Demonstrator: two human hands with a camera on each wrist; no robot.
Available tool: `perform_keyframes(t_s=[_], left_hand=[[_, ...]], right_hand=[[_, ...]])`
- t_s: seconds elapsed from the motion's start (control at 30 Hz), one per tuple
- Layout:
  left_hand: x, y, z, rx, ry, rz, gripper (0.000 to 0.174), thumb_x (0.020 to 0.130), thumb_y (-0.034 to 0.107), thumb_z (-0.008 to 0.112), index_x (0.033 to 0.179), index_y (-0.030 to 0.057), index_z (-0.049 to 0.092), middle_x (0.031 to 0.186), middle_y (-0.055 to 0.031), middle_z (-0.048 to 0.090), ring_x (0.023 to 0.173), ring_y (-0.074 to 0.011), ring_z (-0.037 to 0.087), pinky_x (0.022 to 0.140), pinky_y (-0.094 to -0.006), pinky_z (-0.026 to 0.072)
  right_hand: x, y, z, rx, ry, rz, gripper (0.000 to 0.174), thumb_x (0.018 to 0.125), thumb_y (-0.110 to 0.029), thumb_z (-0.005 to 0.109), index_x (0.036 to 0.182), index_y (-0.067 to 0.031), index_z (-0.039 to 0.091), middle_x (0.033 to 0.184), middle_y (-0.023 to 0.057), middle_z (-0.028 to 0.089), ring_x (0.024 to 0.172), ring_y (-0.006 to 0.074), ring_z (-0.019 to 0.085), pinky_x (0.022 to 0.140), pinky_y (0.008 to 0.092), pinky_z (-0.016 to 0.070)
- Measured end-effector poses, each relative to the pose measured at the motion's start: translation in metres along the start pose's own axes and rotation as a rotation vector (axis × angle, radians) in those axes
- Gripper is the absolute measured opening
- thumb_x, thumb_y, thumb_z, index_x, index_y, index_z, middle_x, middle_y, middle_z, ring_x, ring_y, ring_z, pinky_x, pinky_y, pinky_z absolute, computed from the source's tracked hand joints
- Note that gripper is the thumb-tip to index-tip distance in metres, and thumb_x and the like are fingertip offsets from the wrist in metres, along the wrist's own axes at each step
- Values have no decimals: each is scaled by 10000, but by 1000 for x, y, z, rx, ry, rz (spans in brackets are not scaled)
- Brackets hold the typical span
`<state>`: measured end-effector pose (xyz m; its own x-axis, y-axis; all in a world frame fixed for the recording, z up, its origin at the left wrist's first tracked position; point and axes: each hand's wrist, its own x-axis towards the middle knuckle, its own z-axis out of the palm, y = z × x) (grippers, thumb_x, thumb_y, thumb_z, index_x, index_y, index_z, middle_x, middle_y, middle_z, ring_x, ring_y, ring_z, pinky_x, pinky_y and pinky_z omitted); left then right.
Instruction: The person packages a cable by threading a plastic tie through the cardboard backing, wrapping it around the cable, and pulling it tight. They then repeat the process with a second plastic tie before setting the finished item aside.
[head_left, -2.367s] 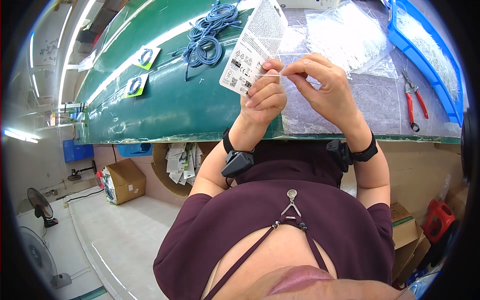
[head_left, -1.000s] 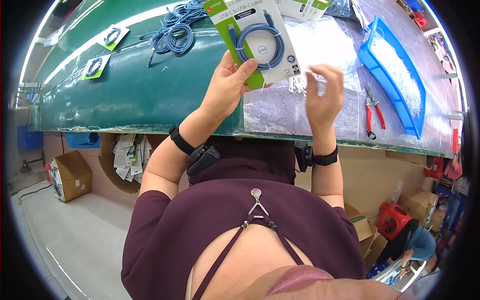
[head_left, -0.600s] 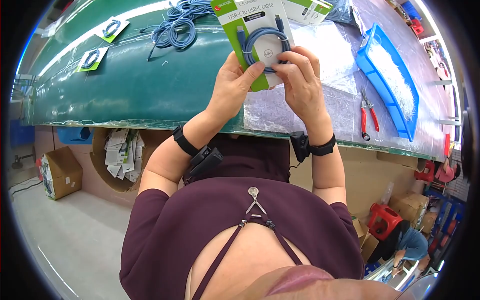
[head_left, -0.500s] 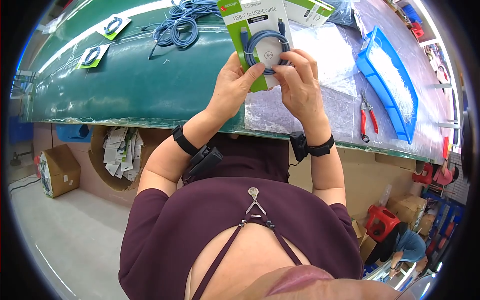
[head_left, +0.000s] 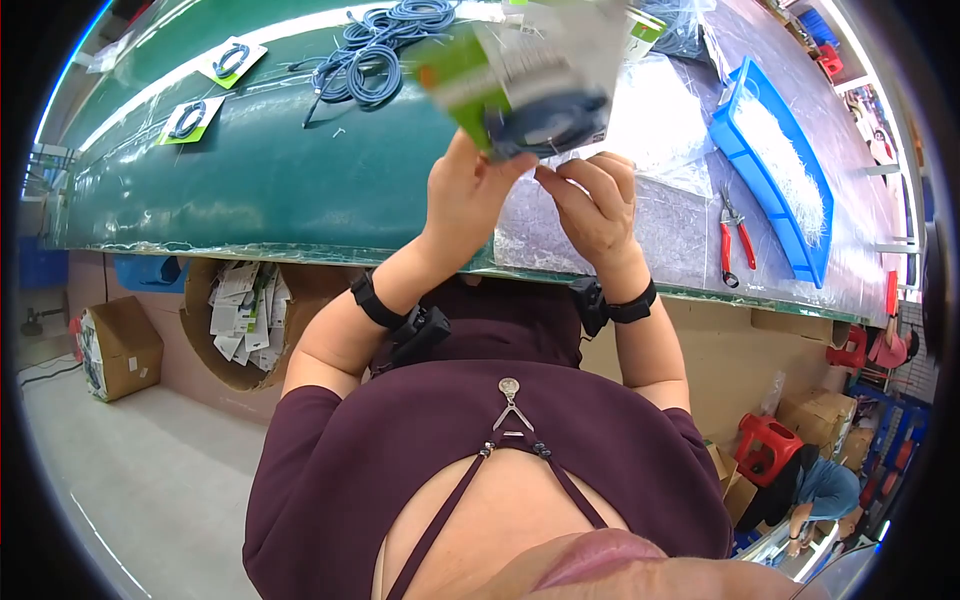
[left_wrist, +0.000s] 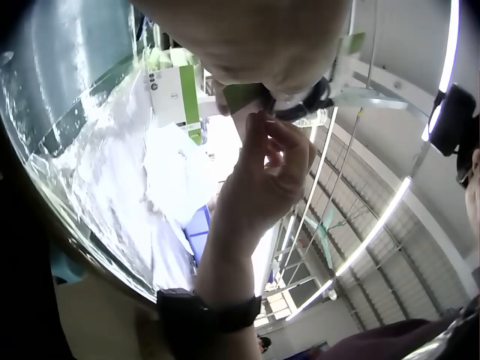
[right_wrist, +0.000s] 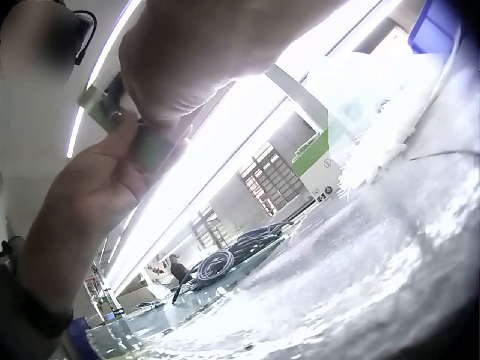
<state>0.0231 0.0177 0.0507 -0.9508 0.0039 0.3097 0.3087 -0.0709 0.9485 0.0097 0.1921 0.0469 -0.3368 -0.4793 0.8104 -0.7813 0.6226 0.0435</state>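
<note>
A white and green retail card (head_left: 600,65) with a coiled blue USB-C cable (head_left: 555,120) on its front is raised over the table, motion-blurred. My left hand (head_left: 465,200) grips its lower left corner. Curled in at the card's lower edge, my right hand (head_left: 600,205) has thumb and index tips pinched together, with a thin white tie showing faintly there. In the left wrist view the right hand (left_wrist: 259,176) meets the card just beneath the left palm. From the right wrist, the left hand (right_wrist: 86,191) shows around the card's green part (right_wrist: 150,146).
Red-handled cutters (head_left: 735,240) lie beside a blue tray (head_left: 720,130) of thin white strips. A clear bag (head_left: 665,120) of white ties rests behind my right hand. Loose blue cables (head_left: 370,75) and two carded cables (head_left: 190,120) are on the green mat.
The card turned from its printed back to its cable side. My right hand left it, came back, and now pinches just below it. In the last half second the card has tilted up and away.
</note>
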Motion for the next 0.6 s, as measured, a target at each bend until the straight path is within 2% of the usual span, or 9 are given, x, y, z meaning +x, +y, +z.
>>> perform_keyframes(t_s=[0.03, 0.07, 0.13, 0.17, 0.3, 0.4, 0.47, 0.57, 0.6], left_hand=[[3, 0, 0, -1, -4, 10, 282, 877, 31, 613, 1141, 25, 514, 1034, -126, 639, 875, -197, 651, 756, -305, 546], [5, 0, -1, 73, -33, 252, 277, 856, 16, 620, 1119, 24, 530, 1031, -142, 642, 876, -218, 656, 756, -310, 547], [10, 1, -1, 218, -87, 735, 272, 814, -15, 635, 1073, 23, 563, 1027, -173, 647, 878, -259, 667, 756, -319, 549], [12, 2, -2, 217, -91, 742, 272, 814, -15, 635, 1073, 23, 563, 1027, -173, 647, 878, -259, 667, 756, -319, 549], [19, 11, -10, 293, -147, 805, 286, 767, -33, 637, 1043, 20, 586, 1064, -198, 636, 913, -307, 662, 752, -329, 556], [24, 21, -15, 423, -268, 875, 361, 754, 25, 718, 1069, -16, 546, 1052, -260, 630, 964, -348, 656, 788, -368, 555], [25, 23, -15, 421, -264, 880, 355, 754, 28, 718, 1066, -14, 553, 1050, -259, 630, 962, -349, 656, 786, -370, 557], [27, 27, -14, 415, -255, 892, 343, 755, 34, 716, 1061, -10, 568, 1047, -256, 632, 958, -351, 657, 784, -374, 560], [27, 28, -14, 419, -263, 907, 342, 753, 32, 716, 1059, -11, 569, 1050, -255, 631, 962, -352, 655, 791, -376, 558]], right_hand=[[-3, 0, 3, -5, 50, 14, 276, 823, -162, 641, 1089, -93, 613, 1047, 11, 600, 968, 181, 542, 848, 319, 452], [-7, -3, 3, -13, 56, 12, 276, 823, -162, 641, 1089, -93, 613, 1047, 11, 600, 968, 181, 542, 848, 319, 452], [-18, -17, -3, 955, 112, 641, 355, 854, -182, 627, 1187, -78, 558, 1142, 51, 586, 1051, 199, 542, 877, 309, 466], [-22, -21, -5, 1445, 134, 950, 396, 870, -192, 619, 1236, -71, 530, 1190, 71, 579, 1093, 209, 541, 891, 304, 473], [-26, -23, -8, 1465, 111, 889, 428, 896, -212, 584, 1282, -60, 481, 1250, 95, 537, 1143, 227, 513, 945, 326, 436], [-33, -23, -9, 1487, 75, 841, 461, 922, -233, 550, 1328, -48, 433, 1309, 120, 496, 1194, 245, 484, 999, 348, 400], [-48, -20, -4, 1493, 65, 826, 472, 931, -240, 538, 1343, -44, 417, 1329, 128, 482, 1210, 251, 475, 1017, 356, 388], [-97, -10, 17, 431, -451, 546, 486, 949, -269, 508, 1364, -43, 392, 1344, 125, 464, 1229, 258, 444, 1030, 367, 364], [-104, -9, 19, 430, -450, 546, 486, 949, -269, 508, 1364, -43, 392, 1344, 125, 464, 1229, 258, 444, 1030, 367, 364]])
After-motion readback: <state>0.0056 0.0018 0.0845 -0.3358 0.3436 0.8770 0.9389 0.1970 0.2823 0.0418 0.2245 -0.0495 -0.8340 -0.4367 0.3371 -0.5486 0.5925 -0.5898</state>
